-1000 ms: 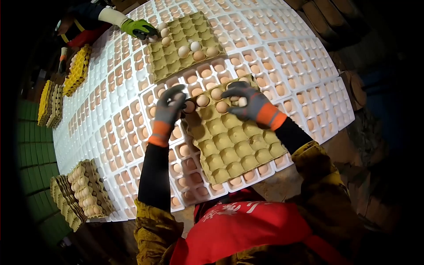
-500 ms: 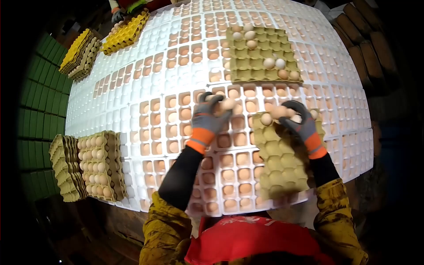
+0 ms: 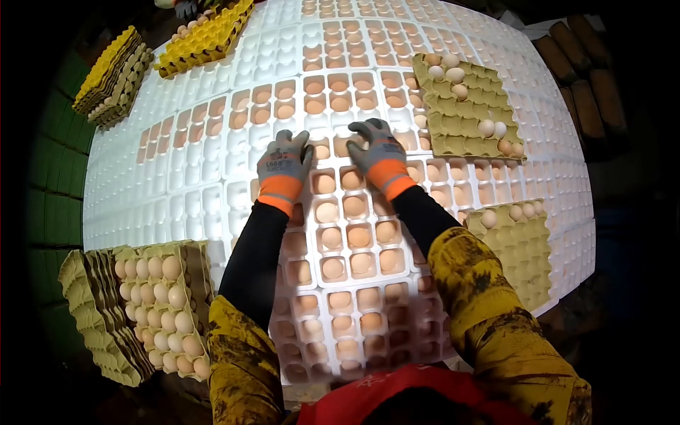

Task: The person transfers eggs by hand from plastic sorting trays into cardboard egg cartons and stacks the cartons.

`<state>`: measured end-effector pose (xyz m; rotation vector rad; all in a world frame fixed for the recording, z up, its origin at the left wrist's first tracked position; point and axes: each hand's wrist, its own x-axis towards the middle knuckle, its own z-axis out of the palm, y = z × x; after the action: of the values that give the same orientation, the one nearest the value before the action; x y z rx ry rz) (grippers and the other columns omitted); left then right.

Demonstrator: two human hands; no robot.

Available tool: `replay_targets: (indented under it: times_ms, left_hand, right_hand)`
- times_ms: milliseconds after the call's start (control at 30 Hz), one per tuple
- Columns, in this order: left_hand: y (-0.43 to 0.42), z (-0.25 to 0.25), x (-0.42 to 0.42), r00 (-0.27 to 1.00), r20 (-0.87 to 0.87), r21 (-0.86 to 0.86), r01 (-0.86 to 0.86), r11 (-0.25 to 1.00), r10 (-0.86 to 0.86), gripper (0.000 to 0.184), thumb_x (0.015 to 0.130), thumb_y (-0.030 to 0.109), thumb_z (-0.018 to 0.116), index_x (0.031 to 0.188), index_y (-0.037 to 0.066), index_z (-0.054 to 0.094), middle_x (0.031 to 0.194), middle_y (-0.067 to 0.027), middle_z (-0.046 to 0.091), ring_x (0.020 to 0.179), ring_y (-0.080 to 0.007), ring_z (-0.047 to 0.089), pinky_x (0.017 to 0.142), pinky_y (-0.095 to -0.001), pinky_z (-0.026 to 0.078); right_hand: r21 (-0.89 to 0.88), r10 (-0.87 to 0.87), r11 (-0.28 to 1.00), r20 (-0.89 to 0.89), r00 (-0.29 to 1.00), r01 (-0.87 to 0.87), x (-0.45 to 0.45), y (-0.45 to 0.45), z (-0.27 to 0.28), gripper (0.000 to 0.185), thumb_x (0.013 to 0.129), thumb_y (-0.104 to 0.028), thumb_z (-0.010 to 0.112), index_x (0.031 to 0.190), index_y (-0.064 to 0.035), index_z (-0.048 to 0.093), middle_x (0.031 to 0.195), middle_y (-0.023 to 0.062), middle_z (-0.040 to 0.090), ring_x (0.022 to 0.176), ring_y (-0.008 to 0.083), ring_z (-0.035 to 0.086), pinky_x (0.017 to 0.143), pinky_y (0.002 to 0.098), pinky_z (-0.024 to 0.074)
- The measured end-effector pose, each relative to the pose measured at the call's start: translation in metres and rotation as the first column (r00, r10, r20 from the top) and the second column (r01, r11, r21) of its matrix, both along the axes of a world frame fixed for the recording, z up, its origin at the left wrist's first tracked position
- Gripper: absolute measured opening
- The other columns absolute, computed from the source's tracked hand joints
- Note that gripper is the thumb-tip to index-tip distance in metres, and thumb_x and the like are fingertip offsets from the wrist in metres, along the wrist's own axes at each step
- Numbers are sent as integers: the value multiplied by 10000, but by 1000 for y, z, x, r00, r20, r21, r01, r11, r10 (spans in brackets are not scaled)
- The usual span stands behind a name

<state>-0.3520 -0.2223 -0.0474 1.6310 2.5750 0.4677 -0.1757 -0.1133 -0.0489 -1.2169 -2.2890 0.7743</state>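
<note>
My left hand [image 3: 285,164], in a grey glove with an orange cuff, is over a white egg tray [image 3: 244,166] with fingers curled down. Just right of its thumb, an egg [image 3: 321,151] sits in a cell. My right hand [image 3: 383,151], gloved alike, bends its fingers over the same row, close to another egg [image 3: 341,146]. Whatever lies under either hand's fingers is hidden. Between my forearms, brown eggs [image 3: 359,235] fill the cells of the white trays. A pulp egg tray [image 3: 513,248] with several eggs along its far edge lies right of my right arm.
Another pulp tray [image 3: 460,120] with several eggs lies farther back. Stacked pulp trays [image 3: 92,312] and a tray full of eggs [image 3: 159,312] stand front left. Yellow trays [image 3: 205,46] and a co-worker's gloved hand [image 3: 186,10] are far left. Brown blocks [image 3: 584,78] lie beyond the right edge.
Both hands have moved left and forward, away from the near pulp tray. Eggs that showed in their fingers are no longer visible there. The camera view has shifted.
</note>
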Motion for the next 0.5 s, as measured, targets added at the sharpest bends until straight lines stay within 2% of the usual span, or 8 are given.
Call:
replay_targets:
  times_ms: [100,133,200,267,333,400,467,500]
  left_hand:
    - [-9,-4,-18,997,69,63,-49,997,44,396,933,333,576,1314,232,612,1328,-148,582,1127,-341,616,963,-434,494]
    - [-11,-11,-27,988,136,164,-97,982,75,413,930,303,583,1331,208,603,1327,-152,577,1116,-330,624,950,-413,499]
    - [-12,-26,-39,924,373,440,-257,860,85,409,924,231,598,1328,162,605,1279,-155,598,1096,-319,625,925,-403,499]
    - [-18,-32,-35,880,470,547,-356,757,74,383,905,123,607,1286,143,634,1173,-129,635,1089,-305,603,926,-410,478]
    - [-20,-57,-44,991,102,545,-130,829,88,395,885,99,597,1271,167,647,1180,-129,641,1099,-315,598,960,-427,456]
    - [-20,-71,-49,996,-65,502,-17,864,58,397,860,86,596,1240,177,666,1177,-144,646,1102,-343,592,984,-449,436]
    - [-16,-75,-51,995,-75,503,-15,864,61,372,852,112,611,1216,149,682,1220,-158,646,1148,-357,581,1017,-456,424]
    - [-16,-81,-55,994,-98,472,10,882,42,376,855,140,624,1227,145,678,1238,-159,644,1158,-351,583,1017,-456,428]
  right_hand:
    - [-601,-171,799,-281,944,-35,18,14,-2,276,890,-206,639,1146,-135,713,911,74,698,702,164,674,650,300,546]
    - [-675,-299,733,-426,854,-80,22,19,0,270,910,-161,655,1174,-128,698,798,5,658,538,93,585,530,247,495]
    - [-692,-423,716,-537,730,-94,31,33,7,282,919,-144,661,1200,-150,685,846,3,664,631,99,612,583,239,501]
    - [-183,-174,981,-681,711,64,29,69,-29,289,937,-127,635,1225,-134,661,1125,95,652,993,207,626,852,312,510]
    - [381,65,917,-431,900,116,31,92,-42,333,920,-115,624,1253,-114,634,1254,160,609,1157,330,571,984,386,464]
    - [435,89,894,56,994,-105,42,99,-60,363,913,-150,557,1270,-160,622,1354,165,567,1283,376,487,1090,473,377]
    - [425,120,898,1,993,-109,49,89,-60,362,914,-169,560,1271,-144,617,1335,166,582,1240,391,518,1088,481,381]
    - [321,151,945,-270,951,-59,56,68,-37,345,924,-170,568,1262,-128,618,1319,172,590,1233,386,524,1074,466,403]
